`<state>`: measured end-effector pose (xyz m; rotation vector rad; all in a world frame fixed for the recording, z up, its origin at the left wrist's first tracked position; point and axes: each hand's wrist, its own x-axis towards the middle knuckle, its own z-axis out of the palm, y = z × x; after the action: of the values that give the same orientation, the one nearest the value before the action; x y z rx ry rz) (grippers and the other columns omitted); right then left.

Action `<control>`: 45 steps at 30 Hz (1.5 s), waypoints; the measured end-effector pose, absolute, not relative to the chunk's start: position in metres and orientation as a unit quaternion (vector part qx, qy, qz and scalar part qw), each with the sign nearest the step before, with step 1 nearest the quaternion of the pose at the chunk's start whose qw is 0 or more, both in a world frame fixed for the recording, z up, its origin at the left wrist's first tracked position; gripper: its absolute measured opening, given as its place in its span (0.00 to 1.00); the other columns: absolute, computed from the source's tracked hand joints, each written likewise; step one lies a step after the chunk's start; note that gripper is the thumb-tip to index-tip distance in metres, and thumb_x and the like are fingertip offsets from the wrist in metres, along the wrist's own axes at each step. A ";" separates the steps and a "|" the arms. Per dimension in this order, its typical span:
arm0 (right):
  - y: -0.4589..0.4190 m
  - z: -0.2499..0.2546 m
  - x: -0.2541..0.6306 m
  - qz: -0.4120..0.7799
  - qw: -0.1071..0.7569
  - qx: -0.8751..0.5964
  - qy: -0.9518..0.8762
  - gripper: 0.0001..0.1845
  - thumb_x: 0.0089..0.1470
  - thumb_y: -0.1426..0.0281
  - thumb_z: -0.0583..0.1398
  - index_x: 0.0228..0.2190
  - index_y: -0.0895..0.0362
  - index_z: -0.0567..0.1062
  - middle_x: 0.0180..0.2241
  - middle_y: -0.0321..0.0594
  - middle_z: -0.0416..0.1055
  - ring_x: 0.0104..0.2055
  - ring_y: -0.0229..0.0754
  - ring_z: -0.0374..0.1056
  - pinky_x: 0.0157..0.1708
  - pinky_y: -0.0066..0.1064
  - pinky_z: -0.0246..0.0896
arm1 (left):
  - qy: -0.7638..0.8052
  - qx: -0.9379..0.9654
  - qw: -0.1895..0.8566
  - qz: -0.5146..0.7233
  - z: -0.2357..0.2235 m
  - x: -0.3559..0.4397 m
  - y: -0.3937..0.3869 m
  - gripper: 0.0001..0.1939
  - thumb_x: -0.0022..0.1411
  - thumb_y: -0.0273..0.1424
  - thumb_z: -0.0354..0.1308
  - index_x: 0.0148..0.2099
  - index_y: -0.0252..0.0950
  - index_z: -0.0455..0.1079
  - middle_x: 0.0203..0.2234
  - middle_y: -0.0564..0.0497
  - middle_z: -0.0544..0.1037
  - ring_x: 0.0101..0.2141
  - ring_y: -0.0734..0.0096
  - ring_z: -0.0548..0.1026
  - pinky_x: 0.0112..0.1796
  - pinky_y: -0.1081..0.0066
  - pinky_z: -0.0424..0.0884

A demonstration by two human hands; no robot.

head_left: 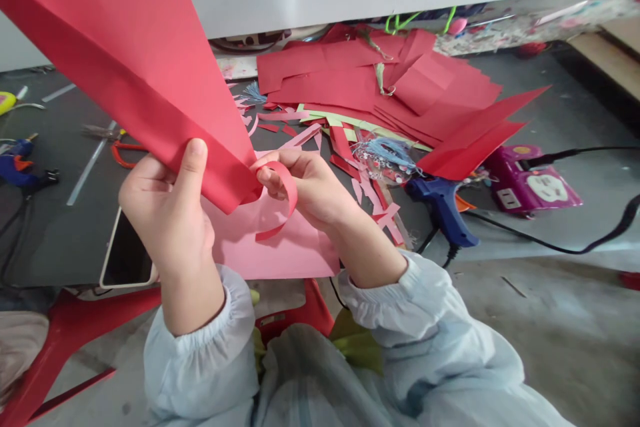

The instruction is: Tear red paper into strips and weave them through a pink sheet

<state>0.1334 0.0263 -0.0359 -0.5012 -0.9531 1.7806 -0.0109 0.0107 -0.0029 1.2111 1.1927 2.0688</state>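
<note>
while above a dark table (55,240) and grey floor (575,340), both hands' fingers (195,155) (273,177) tight on red paper (150,67)

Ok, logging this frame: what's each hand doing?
Left hand: closed, holding red paper.
Right hand: closed, pinching red strip by the paper's end.

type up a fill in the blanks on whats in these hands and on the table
The left hand holds large folded paper coloured ____.
A thin curling strip hangs at the fingers of the ____ hand.
The glue gun beside the purple power box has a ____ body.
The flat sheet below the hands is ____.

red; right; blue; pink
</note>
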 end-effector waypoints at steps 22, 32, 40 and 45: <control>0.027 -0.033 0.135 0.716 0.543 -0.236 -0.370 0.17 0.39 0.62 0.78 0.22 0.57 0.78 0.21 0.27 0.69 0.23 0.26 0.60 0.29 0.23 0.63 | 0.414 0.444 0.214 0.765 -0.002 -0.011 0.012 0.03 0.55 0.23 0.71 0.34 0.35 0.83 0.26 0.55 0.80 0.33 0.76 0.75 0.45 0.71 0.74; 0.027 -0.034 0.133 0.701 0.543 -0.266 -0.378 0.21 0.38 0.56 0.77 0.24 0.56 0.77 0.21 0.28 0.67 0.25 0.29 0.60 0.31 0.28 0.63 | 0.418 0.442 0.212 0.765 -0.004 -0.012 0.013 0.05 0.54 0.24 0.71 0.28 0.33 0.79 0.22 0.55 0.75 0.34 0.70 0.78 0.46 0.64 0.76; 0.028 -0.043 0.131 0.688 0.560 -0.280 -0.368 0.21 0.42 0.55 0.75 0.25 0.56 0.76 0.22 0.28 0.65 0.27 0.30 0.60 0.31 0.27 0.61 | 0.451 0.422 0.226 0.753 -0.009 -0.011 0.017 0.05 0.53 0.27 0.71 0.27 0.39 0.79 0.24 0.55 0.78 0.35 0.65 0.80 0.45 0.60 0.78; 0.026 -0.041 0.128 0.667 0.571 -0.308 -0.366 0.22 0.41 0.53 0.74 0.25 0.56 0.75 0.24 0.29 0.65 0.28 0.31 0.61 0.31 0.28 0.61 | 0.456 0.413 0.213 0.759 -0.012 -0.012 0.019 0.06 0.51 0.29 0.72 0.29 0.35 0.77 0.28 0.53 0.80 0.36 0.63 0.81 0.47 0.57 0.77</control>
<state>0.1280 0.0263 -0.0409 -0.7225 -0.8586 1.5648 -0.0124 0.0191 -0.0116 1.1470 1.2669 2.1058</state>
